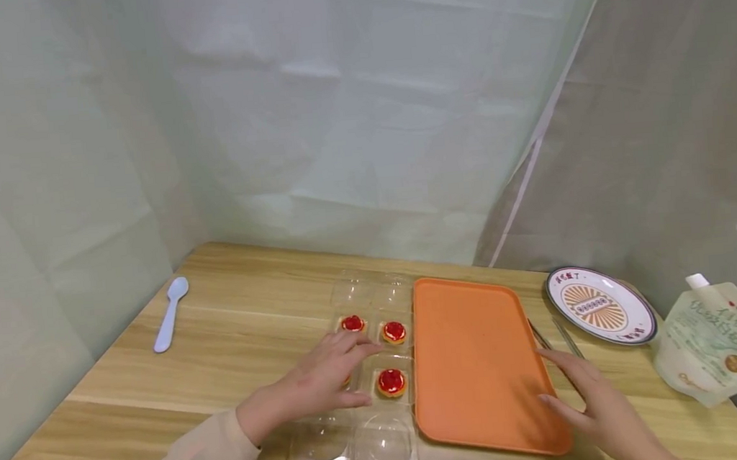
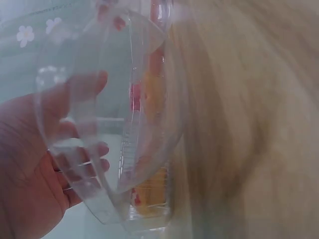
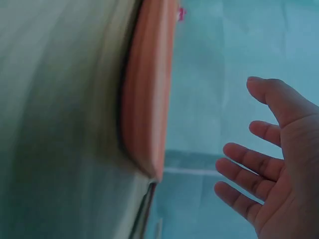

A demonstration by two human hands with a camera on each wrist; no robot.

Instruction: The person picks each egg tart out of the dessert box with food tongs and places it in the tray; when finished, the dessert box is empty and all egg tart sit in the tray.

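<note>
Two clear plastic boxes with raised lids stand left of the orange tray. Inside them sit small red-topped tarts, one in the near box and others in the far box; another is partly hidden behind my left hand. That hand hovers over the boxes with fingers extended and holds nothing. In the left wrist view a clear lid stands up in front of the palm. My right hand is spread beside the tray's right edge, palm bare in the right wrist view.
A pale blue spoon lies at the table's left edge. Right of the tray are thin metal utensils, a patterned plate and a standing spouted pouch. Curtains hang behind the wooden table.
</note>
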